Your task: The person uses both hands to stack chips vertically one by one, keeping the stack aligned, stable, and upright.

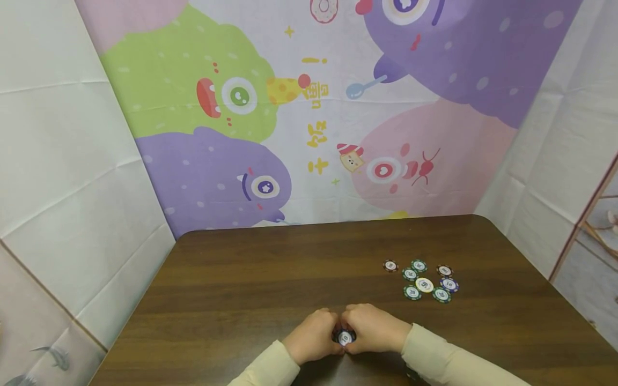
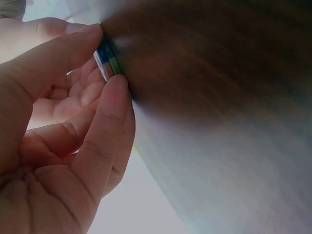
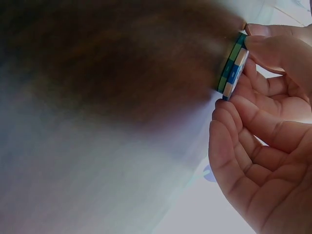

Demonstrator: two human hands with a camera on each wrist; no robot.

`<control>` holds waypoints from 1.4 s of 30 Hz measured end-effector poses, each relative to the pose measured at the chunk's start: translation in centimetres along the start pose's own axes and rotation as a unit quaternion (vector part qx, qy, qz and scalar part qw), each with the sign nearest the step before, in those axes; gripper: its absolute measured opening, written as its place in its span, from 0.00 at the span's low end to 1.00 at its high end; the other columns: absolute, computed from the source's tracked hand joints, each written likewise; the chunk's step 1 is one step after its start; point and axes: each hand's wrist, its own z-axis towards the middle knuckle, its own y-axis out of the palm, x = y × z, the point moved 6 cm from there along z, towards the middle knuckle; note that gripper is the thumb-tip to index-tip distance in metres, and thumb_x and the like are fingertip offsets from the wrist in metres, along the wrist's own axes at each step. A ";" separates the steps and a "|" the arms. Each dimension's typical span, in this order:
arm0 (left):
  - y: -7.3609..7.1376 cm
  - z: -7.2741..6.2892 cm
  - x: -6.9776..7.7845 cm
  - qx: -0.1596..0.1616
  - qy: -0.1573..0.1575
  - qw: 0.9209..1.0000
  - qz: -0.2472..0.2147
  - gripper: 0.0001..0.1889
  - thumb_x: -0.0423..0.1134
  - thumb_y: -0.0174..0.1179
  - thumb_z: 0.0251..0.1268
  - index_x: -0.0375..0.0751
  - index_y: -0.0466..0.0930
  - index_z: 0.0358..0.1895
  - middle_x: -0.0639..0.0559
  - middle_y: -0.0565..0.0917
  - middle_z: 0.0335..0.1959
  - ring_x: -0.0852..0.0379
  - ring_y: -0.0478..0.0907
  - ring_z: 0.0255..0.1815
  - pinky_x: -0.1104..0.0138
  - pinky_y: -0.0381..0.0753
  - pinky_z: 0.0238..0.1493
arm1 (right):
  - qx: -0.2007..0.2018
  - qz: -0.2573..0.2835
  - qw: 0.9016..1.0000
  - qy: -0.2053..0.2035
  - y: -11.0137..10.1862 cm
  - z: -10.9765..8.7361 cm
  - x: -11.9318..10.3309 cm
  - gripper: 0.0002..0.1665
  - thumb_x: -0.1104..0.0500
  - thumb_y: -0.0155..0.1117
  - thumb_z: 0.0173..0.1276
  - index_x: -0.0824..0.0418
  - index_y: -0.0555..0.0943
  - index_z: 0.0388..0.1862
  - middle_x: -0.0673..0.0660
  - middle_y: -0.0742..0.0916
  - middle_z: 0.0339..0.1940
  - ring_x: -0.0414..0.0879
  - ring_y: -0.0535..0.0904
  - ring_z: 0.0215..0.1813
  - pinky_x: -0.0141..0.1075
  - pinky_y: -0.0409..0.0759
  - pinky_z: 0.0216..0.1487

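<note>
Near the front of the table, my left hand (image 1: 314, 335) and right hand (image 1: 376, 329) meet around a small stack of poker chips (image 1: 345, 338). The top chip is blue and white with a 10 on its face. In the right wrist view the stack (image 3: 233, 68) shows a green-edged chip beneath the blue one, down by the tabletop. Thumb and fingers of the left hand (image 2: 63, 126) pinch the chips from one side. Those of the right hand (image 3: 273, 112) do so from the other. Fingers hide part of the rims.
On the brown table (image 1: 241, 279), several loose chips lie flat to the back right: a yellow chip (image 1: 425, 284), a blue chip (image 1: 449, 284), dark chips (image 1: 390, 266) and green chips (image 1: 412, 292). A cartoon-printed cloth (image 1: 309, 198) hangs behind the table.
</note>
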 end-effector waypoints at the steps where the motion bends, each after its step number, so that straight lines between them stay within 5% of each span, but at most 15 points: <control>1: 0.0 0.0 0.0 0.001 0.001 1.000 0.000 0.14 0.39 0.78 0.39 0.46 0.79 0.25 0.61 0.77 0.21 0.68 0.63 0.25 0.75 0.66 0.27 | -0.001 0.001 1.000 0.001 0.0 0.0 0.0 0.10 0.55 0.75 0.49 0.54 0.82 0.29 0.42 0.78 0.27 0.31 0.66 0.29 0.27 0.69 0.34; 21: 0.0 0.0 0.2 0.008 0.011 1.000 0.011 0.15 0.40 0.78 0.39 0.45 0.77 0.24 0.62 0.73 0.19 0.68 0.63 0.25 0.75 0.65 0.26 | 0.007 0.012 1.000 -0.001 -0.1 -0.3 0.4 0.11 0.55 0.75 0.50 0.55 0.84 0.32 0.42 0.80 0.28 0.30 0.67 0.30 0.28 0.71 0.35; 42: 0.0 0.0 0.1 -0.002 -0.004 1.000 0.003 0.15 0.40 0.77 0.39 0.42 0.81 0.29 0.60 0.75 0.24 0.68 0.66 0.27 0.76 0.69 0.30 | 0.079 0.039 0.992 0.086 -4.6 -1.6 5.5 0.19 0.54 0.73 0.58 0.65 0.83 0.43 0.52 0.84 0.36 0.42 0.79 0.36 0.34 0.78 0.37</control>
